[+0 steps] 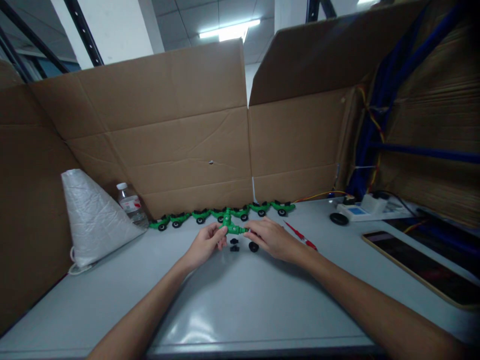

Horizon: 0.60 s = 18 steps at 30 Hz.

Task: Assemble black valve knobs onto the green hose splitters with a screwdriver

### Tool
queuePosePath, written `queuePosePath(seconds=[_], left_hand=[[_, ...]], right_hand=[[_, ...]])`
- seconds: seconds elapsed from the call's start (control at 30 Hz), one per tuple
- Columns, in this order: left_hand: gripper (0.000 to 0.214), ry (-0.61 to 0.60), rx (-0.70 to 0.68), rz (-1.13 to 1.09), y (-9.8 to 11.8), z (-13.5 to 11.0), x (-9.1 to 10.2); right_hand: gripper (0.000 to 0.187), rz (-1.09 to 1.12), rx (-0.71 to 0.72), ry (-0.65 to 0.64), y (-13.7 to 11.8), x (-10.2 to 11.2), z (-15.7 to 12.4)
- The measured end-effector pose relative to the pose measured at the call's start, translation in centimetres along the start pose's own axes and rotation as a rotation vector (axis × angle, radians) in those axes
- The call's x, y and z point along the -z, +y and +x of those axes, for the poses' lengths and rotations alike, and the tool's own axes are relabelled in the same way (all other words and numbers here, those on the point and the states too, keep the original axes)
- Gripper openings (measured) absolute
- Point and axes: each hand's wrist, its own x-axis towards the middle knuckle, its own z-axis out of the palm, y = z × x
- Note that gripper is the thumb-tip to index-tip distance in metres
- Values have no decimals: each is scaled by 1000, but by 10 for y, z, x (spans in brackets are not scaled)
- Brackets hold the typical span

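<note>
My left hand (206, 244) pinches a green plastic toy vehicle body (233, 229), held a little above the grey table. At the body's right end are the closed fingers of my right hand (272, 238). A small dark bit shows at those fingertips, but the fingers hide what they pinch. Below the body lie two small black parts (234, 245), one behind the other. A black toy wheel (254, 247) lies just under my right fingers. Behind my hands stands a row of several green toy vehicles (201, 216) with black wheels.
A red screwdriver (301, 236) lies right of my right hand. Further right are a phone (420, 267), a power strip (362, 209) and a round black object (339, 218). A silvery bag (93, 220) and a water bottle (132, 206) stand left. Cardboard walls (176, 135) enclose the table.
</note>
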Motion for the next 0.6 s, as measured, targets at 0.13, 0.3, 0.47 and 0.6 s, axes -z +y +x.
queuePosePath(seconds=[0.13,0.3,0.47,0.6], left_hand=[[58,-18,-1,21,4,-2,-2],[64,-14,-41,104,6,-2,-1],[56,57,-33,46,3,-1,-3],[56,106,-90,-25,-2,0,-4]], right_hand=[[19,6,2,-8,0,0,0],[19,-18,-11,-5,-1,4,-1],[21,-37,3,-10,-3,7,-1],[21,-30,21,-1,0,4,0]])
